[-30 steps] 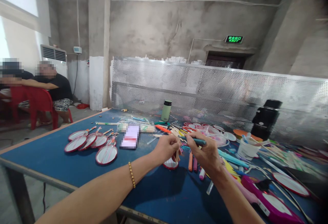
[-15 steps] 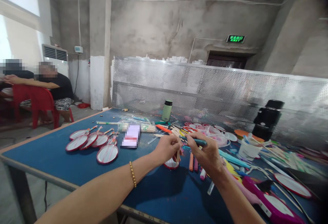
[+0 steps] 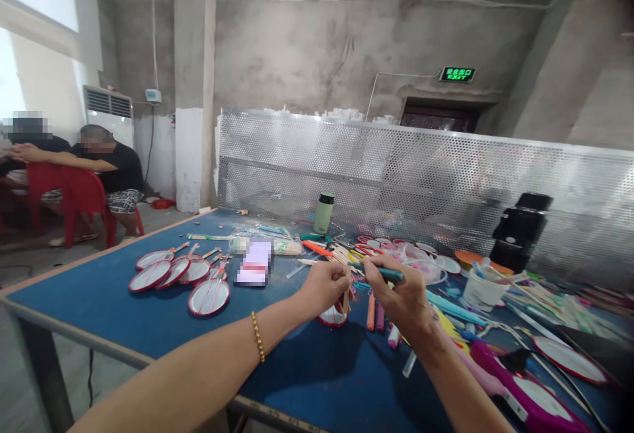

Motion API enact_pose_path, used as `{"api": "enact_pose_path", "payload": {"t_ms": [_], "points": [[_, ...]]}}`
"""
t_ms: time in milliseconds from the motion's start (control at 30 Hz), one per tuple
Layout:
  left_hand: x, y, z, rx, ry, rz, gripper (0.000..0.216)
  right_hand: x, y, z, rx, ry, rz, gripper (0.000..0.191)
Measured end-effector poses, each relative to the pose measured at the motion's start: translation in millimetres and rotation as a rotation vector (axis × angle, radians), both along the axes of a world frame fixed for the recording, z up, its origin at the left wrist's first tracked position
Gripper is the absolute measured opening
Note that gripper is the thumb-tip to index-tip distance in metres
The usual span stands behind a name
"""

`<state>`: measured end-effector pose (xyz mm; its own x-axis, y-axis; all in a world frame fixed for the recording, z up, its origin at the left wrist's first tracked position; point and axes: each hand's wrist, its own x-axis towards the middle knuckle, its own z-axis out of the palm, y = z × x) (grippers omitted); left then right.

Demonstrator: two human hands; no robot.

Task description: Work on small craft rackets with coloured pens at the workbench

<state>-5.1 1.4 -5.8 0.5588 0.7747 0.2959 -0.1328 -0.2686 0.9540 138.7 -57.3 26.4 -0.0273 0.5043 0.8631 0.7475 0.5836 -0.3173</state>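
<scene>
My left hand [image 3: 324, 286] pinches a flat wooden stick [image 3: 346, 302], held upright above the blue table [image 3: 277, 370]. Just under it sits a round white disc with a red rim [image 3: 331, 318], partly hidden by the fingers and stick. My right hand [image 3: 403, 291] is closed around a slim teal pen-like tool [image 3: 392, 275], whose tip points left, close to the top of the stick. Whether the tip touches the stick I cannot tell. Orange and pink markers [image 3: 371, 314] lie beneath my right hand.
Several red-rimmed discs [image 3: 209, 297] lie at left beside a phone [image 3: 253, 263]. A green bottle [image 3: 323, 214] stands behind. To the right are a white cup [image 3: 483, 293], a purple device [image 3: 528, 390] and loose craft sticks. A perforated metal screen [image 3: 307, 156] borders the table; two people sit at far left.
The view has shifted very slightly. Both hands keep their hold and stay almost in place, the teal tool still beside the top of the stick.
</scene>
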Motion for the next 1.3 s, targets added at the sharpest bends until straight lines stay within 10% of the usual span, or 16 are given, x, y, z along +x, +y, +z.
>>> {"api": "enact_pose_path", "payload": {"t_ms": [1300], "points": [[1.0,2.6,-2.1,0.019,-0.017,-0.004,0.011,1.5,1.3,-1.1,-0.005,-0.005,0.003,0.024]]}}
